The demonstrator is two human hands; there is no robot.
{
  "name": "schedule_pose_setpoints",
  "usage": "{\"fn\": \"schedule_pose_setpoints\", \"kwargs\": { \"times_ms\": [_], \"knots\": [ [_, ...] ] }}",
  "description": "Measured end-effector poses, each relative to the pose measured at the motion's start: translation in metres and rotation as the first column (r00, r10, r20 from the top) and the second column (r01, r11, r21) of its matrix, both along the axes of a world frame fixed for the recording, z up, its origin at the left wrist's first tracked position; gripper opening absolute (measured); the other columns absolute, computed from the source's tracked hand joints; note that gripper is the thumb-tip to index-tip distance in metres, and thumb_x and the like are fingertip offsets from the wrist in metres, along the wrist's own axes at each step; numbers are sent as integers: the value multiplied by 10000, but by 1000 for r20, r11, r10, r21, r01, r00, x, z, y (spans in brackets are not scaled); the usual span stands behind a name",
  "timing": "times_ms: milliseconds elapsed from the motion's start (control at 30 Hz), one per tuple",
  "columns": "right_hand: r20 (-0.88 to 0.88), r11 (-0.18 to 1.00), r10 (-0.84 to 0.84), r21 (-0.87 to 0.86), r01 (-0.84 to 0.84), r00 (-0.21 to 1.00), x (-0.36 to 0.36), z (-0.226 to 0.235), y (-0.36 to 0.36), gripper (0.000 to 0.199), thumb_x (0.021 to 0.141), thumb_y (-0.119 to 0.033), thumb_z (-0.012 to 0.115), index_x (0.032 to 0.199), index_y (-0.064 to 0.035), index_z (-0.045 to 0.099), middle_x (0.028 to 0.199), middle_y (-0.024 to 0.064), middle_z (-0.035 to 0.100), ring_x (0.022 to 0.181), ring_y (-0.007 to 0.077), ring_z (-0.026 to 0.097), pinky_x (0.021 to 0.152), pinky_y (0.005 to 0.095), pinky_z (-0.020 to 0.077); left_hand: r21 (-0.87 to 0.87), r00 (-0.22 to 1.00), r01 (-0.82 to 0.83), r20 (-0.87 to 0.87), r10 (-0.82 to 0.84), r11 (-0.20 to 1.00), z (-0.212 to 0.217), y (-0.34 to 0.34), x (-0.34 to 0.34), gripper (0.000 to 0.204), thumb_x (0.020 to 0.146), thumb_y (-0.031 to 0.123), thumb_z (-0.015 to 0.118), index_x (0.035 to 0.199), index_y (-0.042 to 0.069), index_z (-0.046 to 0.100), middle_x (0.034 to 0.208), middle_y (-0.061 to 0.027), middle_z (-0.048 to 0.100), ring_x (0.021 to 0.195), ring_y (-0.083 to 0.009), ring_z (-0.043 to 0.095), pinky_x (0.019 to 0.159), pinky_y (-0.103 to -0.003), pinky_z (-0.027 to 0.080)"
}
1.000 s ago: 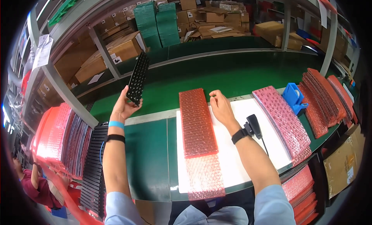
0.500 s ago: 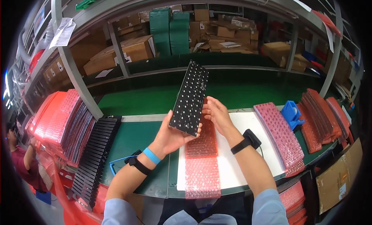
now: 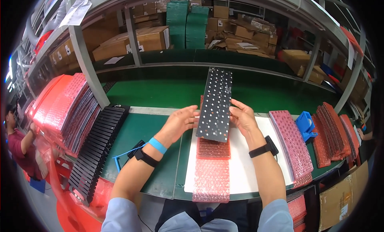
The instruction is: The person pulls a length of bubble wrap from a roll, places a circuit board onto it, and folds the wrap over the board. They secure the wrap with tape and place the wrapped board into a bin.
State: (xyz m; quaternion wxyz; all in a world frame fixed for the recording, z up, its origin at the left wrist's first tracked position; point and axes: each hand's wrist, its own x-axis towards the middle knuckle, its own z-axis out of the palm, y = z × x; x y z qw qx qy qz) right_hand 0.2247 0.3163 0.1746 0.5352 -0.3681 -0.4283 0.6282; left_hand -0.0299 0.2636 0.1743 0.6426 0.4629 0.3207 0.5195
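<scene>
A long black circuit board (image 3: 215, 106) dotted with white spots stands tilted in front of me, above the worktable. My right hand (image 3: 243, 117) grips its right edge, thumb and fingers closed on it. Beside the board's left edge is my left hand (image 3: 178, 122), its fingers stretched out and apart, the tips close to the edge; whether they touch it I cannot make out. Below the board, a pink bubble-wrap bag (image 3: 212, 180) lies on a white sheet (image 3: 248, 168) and overhangs the table's front edge. The board hides part of the darker red bubble wrap (image 3: 214, 149) behind it.
To the left stand a black slotted rack (image 3: 98, 146) and a stack of boards in pink bubble wrap (image 3: 58, 108). On the right lie a pink bubble-wrap stack (image 3: 291, 146), a blue holder (image 3: 306, 127) and red bundles (image 3: 335, 130). Another person (image 3: 22, 144) works at far left.
The board has passed from my left hand to my right and turned more upright. My left hand has let go and opened. The whole view has shifted slightly.
</scene>
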Motion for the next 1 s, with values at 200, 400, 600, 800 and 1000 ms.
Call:
{"fn": "schedule_pose_setpoints", "kwargs": {
  "times_ms": [200,400,600,800,1000],
  "knots": [
    [233,996,52,-84,-34,971,17,7,-3,457,855,35,644,1301,46,543,897,70,686,713,105,630,607,210,502,126,921,-128,-352,165,984,-25,-2,19,511,966,288,595,1353,-33,510,1109,-125,649,1030,-202,613,878,-374,497],
    [337,986,106,-160,-54,935,15,7,-8,417,832,9,669,1237,55,578,832,65,679,662,107,623,583,217,502,516,437,-53,-758,484,855,-36,-7,27,553,927,340,639,1341,-12,541,975,-115,661,979,-239,597,884,-396,461],
    [502,983,141,-175,-60,853,13,22,-17,387,818,-5,695,1183,66,590,827,92,689,638,124,649,556,209,527,500,384,9,-802,458,866,-36,-12,30,582,894,398,654,1331,24,564,948,-107,612,989,-270,519,870,-401,377],
    [690,982,190,-130,-138,698,12,20,-19,410,805,-3,715,1173,114,579,786,111,682,610,137,661,507,197,527,505,322,45,-824,466,862,-34,-15,30,598,881,400,672,1339,32,557,937,-88,593,957,-261,518,824,-401,376],
    [728,987,155,-83,-139,668,14,13,-17,371,803,-6,722,1135,117,612,769,118,689,582,119,644,474,203,492,505,365,16,-806,465,863,-35,-15,33,568,858,372,677,1284,8,584,944,-116,590,946,-276,514,825,-401,378]
  ]
}}
